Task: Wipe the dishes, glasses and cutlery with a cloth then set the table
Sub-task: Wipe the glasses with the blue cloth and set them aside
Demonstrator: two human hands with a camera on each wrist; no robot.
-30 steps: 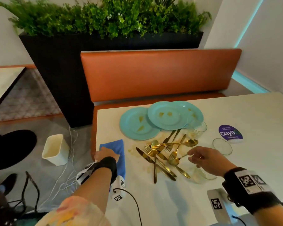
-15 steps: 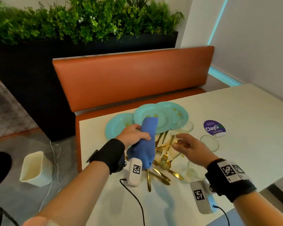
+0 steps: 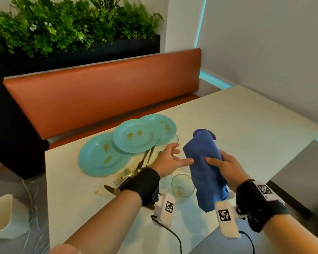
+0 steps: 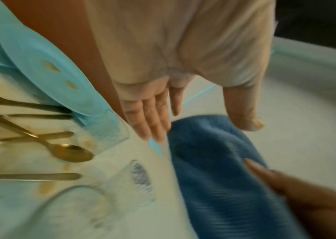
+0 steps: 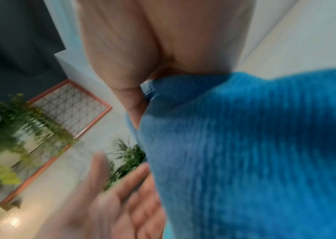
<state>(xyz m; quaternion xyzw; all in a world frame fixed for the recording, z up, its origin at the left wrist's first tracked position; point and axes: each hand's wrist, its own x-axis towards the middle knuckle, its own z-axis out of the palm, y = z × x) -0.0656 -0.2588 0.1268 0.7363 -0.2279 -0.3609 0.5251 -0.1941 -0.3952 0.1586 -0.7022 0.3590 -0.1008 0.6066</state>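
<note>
Blue cloth [image 3: 206, 173], folded and ribbed, hangs above the counter [image 3: 246, 129] just right of a stained glass [image 3: 182, 185], gripped by the right hand [image 3: 222, 165]. The left hand [image 3: 170, 160], fingers spread, touches its edge. Wiping is not begun; next, judged: lift a soiled plate [image 3: 136, 137].

Three overlapping turquoise plates [image 3: 103, 156] lie at the white table's [image 3: 246, 136] far left; gold cutlery [image 3: 145, 159] lies before them, a clear glass [image 3: 182, 185] to its right, an orange bench [image 3: 99, 96] behind.
</note>
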